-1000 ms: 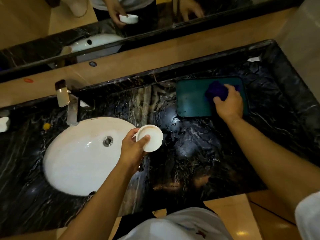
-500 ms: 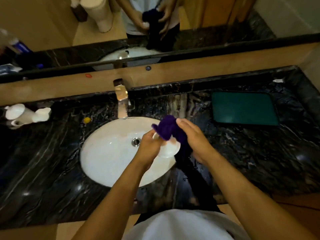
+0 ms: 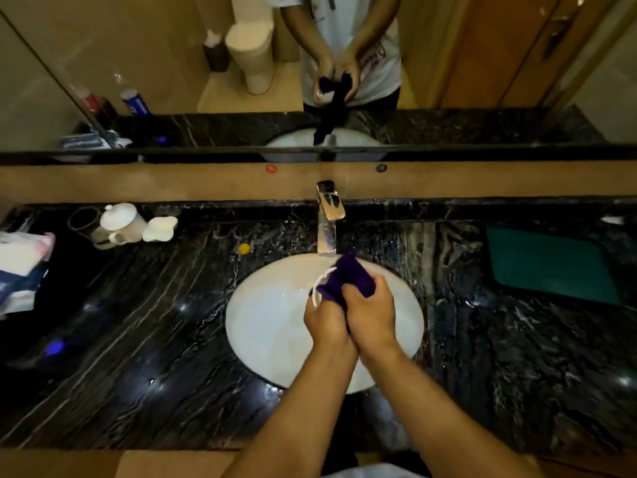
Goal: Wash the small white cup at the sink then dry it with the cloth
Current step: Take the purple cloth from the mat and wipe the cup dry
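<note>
Together, hands (image 3: 348, 315) rubbing cloth (image 3: 346, 279), cup (image 3: 319, 288)

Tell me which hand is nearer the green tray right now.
Right. The right hand is over the sink, on the side toward the green tray and pressing the purple cloth; the left hand sits just beyond it, farther away.

Purple cloth (image 3: 348, 281), white cup (image 3: 319, 288), black veined counter (image 3: 155, 339), teal tray (image 3: 551, 263)
</note>
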`<act>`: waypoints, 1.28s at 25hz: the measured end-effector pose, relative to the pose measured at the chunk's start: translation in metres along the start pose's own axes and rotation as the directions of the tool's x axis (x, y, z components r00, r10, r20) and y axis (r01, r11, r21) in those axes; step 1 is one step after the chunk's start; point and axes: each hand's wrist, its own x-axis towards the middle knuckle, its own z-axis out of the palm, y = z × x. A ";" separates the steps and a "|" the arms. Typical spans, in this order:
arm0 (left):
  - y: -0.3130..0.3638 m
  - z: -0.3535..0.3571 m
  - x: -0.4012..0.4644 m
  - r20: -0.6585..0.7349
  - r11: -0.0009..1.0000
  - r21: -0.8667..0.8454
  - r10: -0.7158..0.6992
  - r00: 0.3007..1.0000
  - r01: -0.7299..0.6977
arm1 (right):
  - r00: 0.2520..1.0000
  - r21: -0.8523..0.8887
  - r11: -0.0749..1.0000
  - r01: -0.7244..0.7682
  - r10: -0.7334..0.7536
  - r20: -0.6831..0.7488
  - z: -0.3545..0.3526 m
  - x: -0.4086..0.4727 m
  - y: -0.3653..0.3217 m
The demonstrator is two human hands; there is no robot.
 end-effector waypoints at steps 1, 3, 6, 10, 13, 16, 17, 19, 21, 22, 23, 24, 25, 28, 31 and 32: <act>0.002 -0.001 0.000 0.006 0.997 0.074 0.021 1.000 -0.021 | 0.999 -0.004 1.000 -0.013 0.013 -0.042 0.002 -0.004 0.001; 0.015 -0.007 0.001 0.133 0.889 0.417 0.147 0.980 -0.190 | 0.999 -0.005 1.000 -0.025 0.025 -0.027 -0.007 -0.003 -0.002; 0.048 -0.022 0.007 0.398 0.517 0.767 0.083 0.914 -0.381 | 0.963 -0.134 0.991 0.019 0.018 0.269 -0.038 0.015 -0.025; 0.074 -0.011 -0.016 0.586 0.441 0.740 -0.052 0.809 -0.508 | 0.925 -0.286 0.953 0.105 0.012 0.380 -0.052 0.025 -0.052; 0.055 0.005 -0.029 0.496 0.577 0.665 0.133 0.858 -0.473 | 0.978 -0.225 0.974 -0.005 0.053 0.204 -0.049 0.024 -0.044; 0.027 0.026 -0.036 0.257 0.605 0.660 0.376 0.890 -0.446 | 0.992 -0.035 0.991 -0.126 0.125 -0.033 -0.039 0.009 -0.051; 0.019 0.030 -0.037 0.228 0.532 0.707 0.453 0.862 -0.466 | 0.981 0.055 0.981 -0.184 0.187 -0.055 -0.034 0.006 -0.054; 0.021 0.042 -0.038 0.250 0.504 0.731 0.430 0.868 -0.460 | 0.957 0.111 0.952 -0.285 0.289 -0.024 -0.033 0.009 -0.055; 0.032 0.044 -0.032 0.342 0.407 0.790 0.330 0.880 -0.459 | 0.956 0.144 0.947 -0.286 0.292 -0.022 -0.040 0.020 -0.052; 0.040 0.043 -0.026 0.388 0.299 0.829 0.300 0.871 -0.472 | 0.970 0.115 0.964 -0.239 0.243 -0.022 -0.046 0.026 -0.050; 0.047 0.040 -0.021 0.428 0.202 0.851 0.267 0.863 -0.484 | 0.983 0.030 0.983 -0.183 0.183 0.001 -0.052 0.028 -0.052; 0.053 0.040 -0.016 0.463 0.154 0.848 0.247 0.851 -0.506 | 0.992 -0.050 0.992 -0.113 0.115 0.052 -0.059 0.031 -0.055; 0.058 0.039 -0.012 0.497 0.114 0.841 0.221 0.839 -0.528 | 0.993 -0.108 0.994 -0.033 0.045 0.111 -0.064 0.031 -0.059; 0.065 0.041 -0.007 0.560 0.130 0.792 0.234 0.795 -0.597 | 0.963 -0.129 0.983 0.132 -0.096 0.253 -0.076 0.032 -0.078; 0.054 0.051 -0.016 0.426 0.455 0.702 0.348 0.835 -0.548 | 0.957 -0.031 0.986 0.165 -0.152 0.248 -0.067 0.024 -0.088; 0.044 0.058 -0.023 0.318 0.655 0.603 0.325 0.890 -0.455 | 0.968 0.019 0.986 0.163 -0.164 0.192 -0.060 0.018 -0.088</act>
